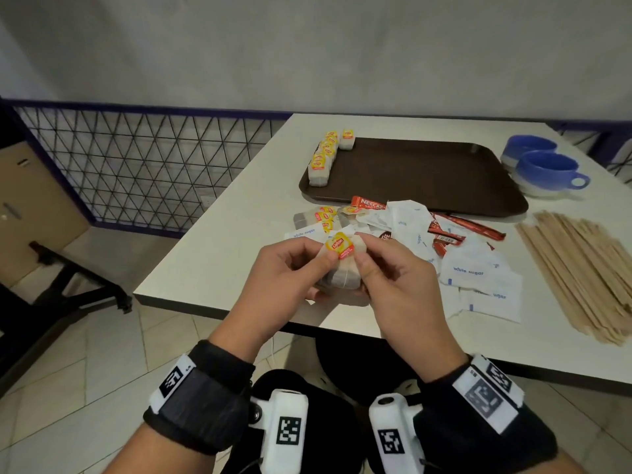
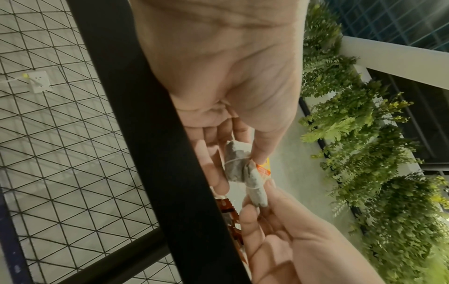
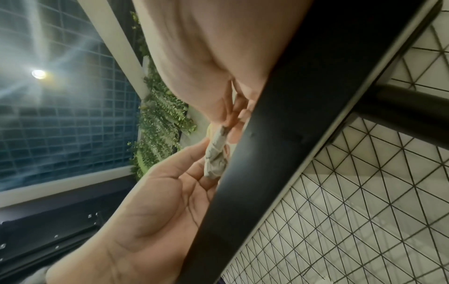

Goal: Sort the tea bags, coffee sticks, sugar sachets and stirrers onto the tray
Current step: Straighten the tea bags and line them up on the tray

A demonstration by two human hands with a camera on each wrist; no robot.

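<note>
A small stack of white paper tea bags (image 1: pixel 342 268) with a yellow-and-red tag is held above the white bench (image 1: pixel 212 254) edge — pinched by both the left grip (image 1: pixel 290 268) and the right grip (image 1: pixel 386 268).

The tray (image 1: pixel 427 172) is dark brown, and the counter (image 1: pixel 212 254) under it is plain white. The tea bags (image 1: pixel 323 159) are pale with yellow-and-red tags. The sugar sachets (image 1: pixel 478 271) are white with blue lettering, the coffee sticks (image 1: pixel 458 230) red, and the stirrers (image 1: pixel 581 268) light tan. Two mugs (image 1: pixel 547 169) are blue fading to white. The wrist straps (image 1: pixel 201 395) are black with black-and-white square code patches.
</note>
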